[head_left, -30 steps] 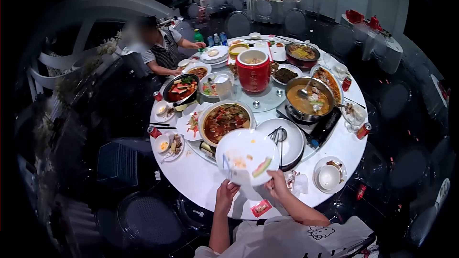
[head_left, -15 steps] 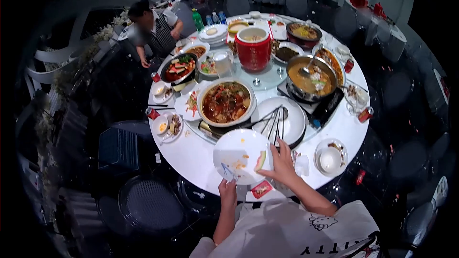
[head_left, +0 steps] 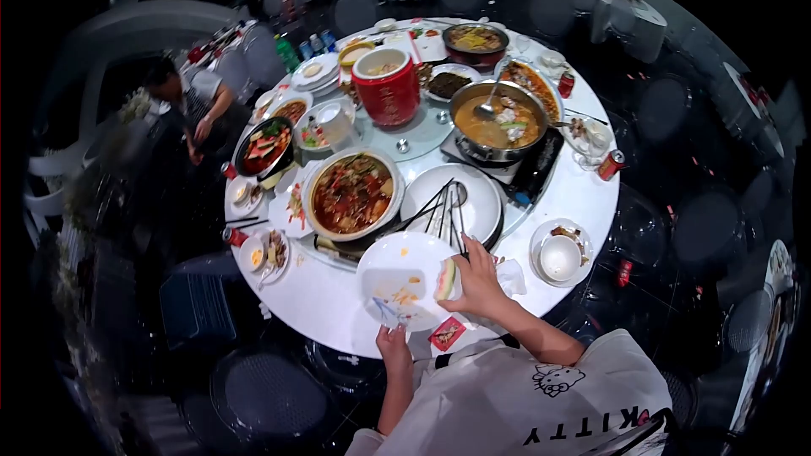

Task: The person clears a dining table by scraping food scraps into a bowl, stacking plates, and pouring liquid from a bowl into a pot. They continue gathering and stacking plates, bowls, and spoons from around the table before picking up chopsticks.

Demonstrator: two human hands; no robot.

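Note:
A white plate [head_left: 383, 266] with food scraps is held over the table's near edge. My left hand [head_left: 394, 348] is closed on its near rim, fingers partly hidden under it. At the plate's right side, my right hand [head_left: 480, 285] curves around a watermelon rind [head_left: 445, 280], thumb at its lower end and fingers near its upper end. Just beyond are stacked white plates [head_left: 481, 203] with several chopsticks [head_left: 433, 207] and a spoon on top. A red packet [head_left: 448, 333] lies below the plate, by the table edge.
The round table [head_left: 329, 304] carries a clay pot of red stew [head_left: 355, 194], a metal soup pot [head_left: 498, 118] on a burner, a red barrel [head_left: 386, 93], and bowls and cans. Chairs [head_left: 266, 388] stand around. A person [head_left: 190, 97] is at the far left.
My view has shifted, so the table sits further left. Both hands keep their hold, and the right hand stays at the rind. The other person's arms have moved lower.

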